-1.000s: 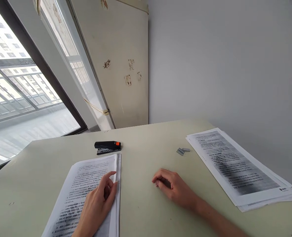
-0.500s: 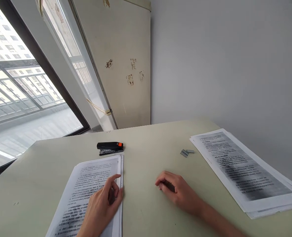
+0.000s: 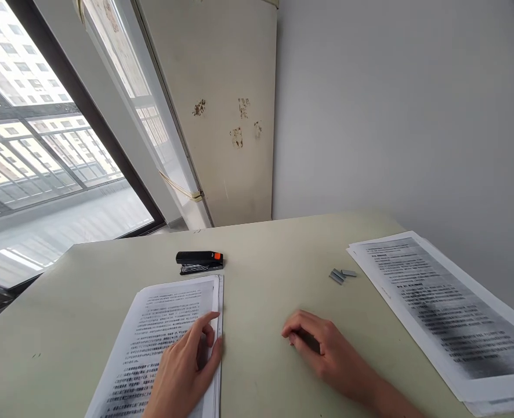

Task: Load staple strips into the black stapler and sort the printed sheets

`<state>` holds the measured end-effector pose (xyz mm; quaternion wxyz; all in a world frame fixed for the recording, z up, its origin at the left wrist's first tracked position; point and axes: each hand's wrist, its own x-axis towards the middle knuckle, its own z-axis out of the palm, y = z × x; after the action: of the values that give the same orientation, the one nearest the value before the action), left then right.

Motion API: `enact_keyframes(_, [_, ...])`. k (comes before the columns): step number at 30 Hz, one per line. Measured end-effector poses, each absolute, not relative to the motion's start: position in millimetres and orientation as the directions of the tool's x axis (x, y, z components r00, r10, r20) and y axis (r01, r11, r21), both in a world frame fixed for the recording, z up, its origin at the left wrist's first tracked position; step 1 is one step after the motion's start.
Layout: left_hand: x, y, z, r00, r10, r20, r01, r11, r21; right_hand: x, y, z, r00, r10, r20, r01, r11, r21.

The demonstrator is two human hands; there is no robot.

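Note:
My left hand (image 3: 185,366) lies on the right edge of a stack of printed sheets (image 3: 152,337) at the table's near left, fingers loosely curled and pressing the paper. My right hand (image 3: 326,351) rests on the bare tabletop to the right of that stack, fingers curled under with nothing visible in them. A black stapler (image 3: 199,261) with an orange end lies just beyond the stack. Grey staple strips (image 3: 340,274) lie farther right, beside a second pile of printed sheets (image 3: 448,313).
The pale green table (image 3: 265,273) ends at a grey wall on the right. Beyond its far edge stands a beige cabinet or fridge (image 3: 222,110) with rust spots, and a large window (image 3: 31,139) fills the left.
Both hands hold the same poses on the stack and the table. The view has drifted left, so everything sits slightly farther right in the picture.

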<state>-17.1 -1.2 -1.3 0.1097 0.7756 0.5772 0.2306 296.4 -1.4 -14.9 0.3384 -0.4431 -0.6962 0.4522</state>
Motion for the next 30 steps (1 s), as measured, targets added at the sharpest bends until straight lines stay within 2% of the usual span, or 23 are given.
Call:
enact_keyframes(11, [-14.1, -2.1, 2.0, 0.252, 0.94, 0.231, 0.842, -0.331, 0.426, 287.0, 1.3, -9.2, -0.337, 0.941, 0.032, 0.347, 0.156, -0.925])
enact_keyframes(19, [-13.8, -5.0, 1.0, 0.359, 0.867, 0.346, 0.844, -0.46, 0.277, 222.7, 57.7, -7.3, -0.316, 0.933, 0.172, 0.39, 0.293, -0.873])
enact_keyframes(25, [-14.6, -5.8, 1.3, 0.364, 0.866, 0.344, 0.84, -0.464, 0.281, 167.0, 108.9, -7.3, -0.239, 0.938, 0.252, 0.452, 0.338, -0.826])
enact_keyframes(30, [-14.2, -6.4, 0.8, 0.356, 0.86, 0.366, 0.832, -0.47, 0.294, 138.6, 143.5, -8.3, -0.22, 0.941, 0.256, 0.508, 0.335, -0.794])
